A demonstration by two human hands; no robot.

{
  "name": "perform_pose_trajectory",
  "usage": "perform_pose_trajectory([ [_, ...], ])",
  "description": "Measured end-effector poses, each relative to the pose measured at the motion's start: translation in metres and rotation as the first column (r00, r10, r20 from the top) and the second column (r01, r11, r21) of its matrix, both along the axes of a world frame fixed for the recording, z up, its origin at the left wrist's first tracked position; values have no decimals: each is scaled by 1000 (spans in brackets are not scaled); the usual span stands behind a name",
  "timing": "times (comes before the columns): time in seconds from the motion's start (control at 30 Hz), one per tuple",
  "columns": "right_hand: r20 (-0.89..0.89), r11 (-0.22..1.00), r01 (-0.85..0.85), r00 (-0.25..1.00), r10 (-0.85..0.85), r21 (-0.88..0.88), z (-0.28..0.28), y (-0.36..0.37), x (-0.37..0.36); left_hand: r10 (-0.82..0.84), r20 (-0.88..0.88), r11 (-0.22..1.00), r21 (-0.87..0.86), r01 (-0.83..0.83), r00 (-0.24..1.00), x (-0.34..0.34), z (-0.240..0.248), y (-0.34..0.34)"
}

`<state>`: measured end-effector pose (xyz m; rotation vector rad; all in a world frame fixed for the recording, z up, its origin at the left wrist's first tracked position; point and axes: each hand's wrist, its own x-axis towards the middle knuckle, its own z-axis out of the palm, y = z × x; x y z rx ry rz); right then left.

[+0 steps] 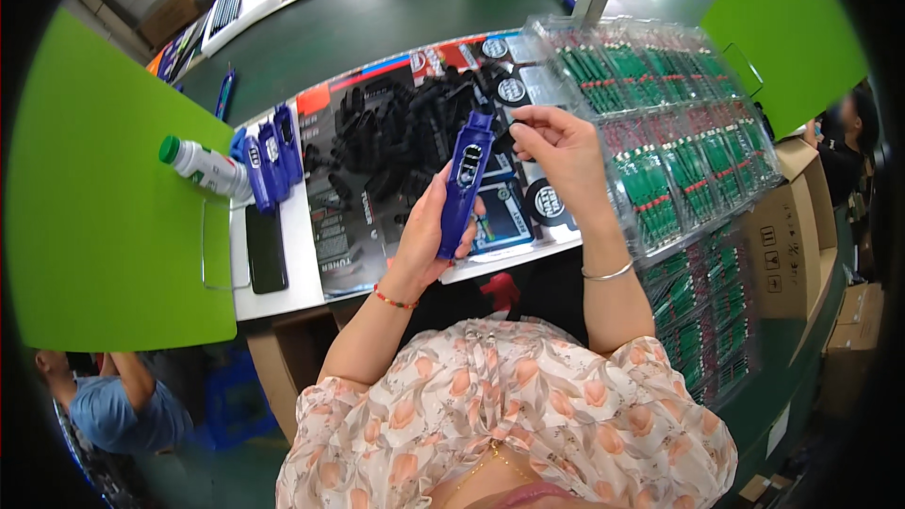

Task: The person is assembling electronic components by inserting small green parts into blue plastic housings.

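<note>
Upright over the near middle of the table, a blue plastic casing (459, 203) with an oval opening is wrapped in the fingers of my left hand (424, 231). To its right, my right hand (568, 153) is closed in a pinch, thumb against fingertips, on a small black part (516, 129). The two hands are apart. Behind the casing spreads a heap of black plastic parts (382, 127) on a printed sheet (341, 250). Several similar blue casings (271, 170) lie together at the left edge of the sheet.
Clear trays (630, 113) with green circuit boards are stacked on the right, beside a cardboard box (787, 245). A white bottle with a green cap (203, 168) and a black phone (266, 250) lie left. Green panels (123, 198) flank the table; other people sit beyond them.
</note>
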<state>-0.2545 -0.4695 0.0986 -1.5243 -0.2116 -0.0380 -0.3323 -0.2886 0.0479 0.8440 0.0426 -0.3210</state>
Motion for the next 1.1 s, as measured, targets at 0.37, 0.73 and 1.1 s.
perform_pose_trajectory([
  [0.37,151,937,-40,984,98,-346,-12,17,-17,110,57,973,196,-119,992,-9,-8,-19],
  [0.73,460,808,302,887,-44,-505,-32,29,-29,165,82,947,267,-181,983,-14,-12,-22],
  [1.1,263,792,202,963,-55,-576,-24,33,-33,196,115,897,381,-226,974,-14,-13,-29],
])
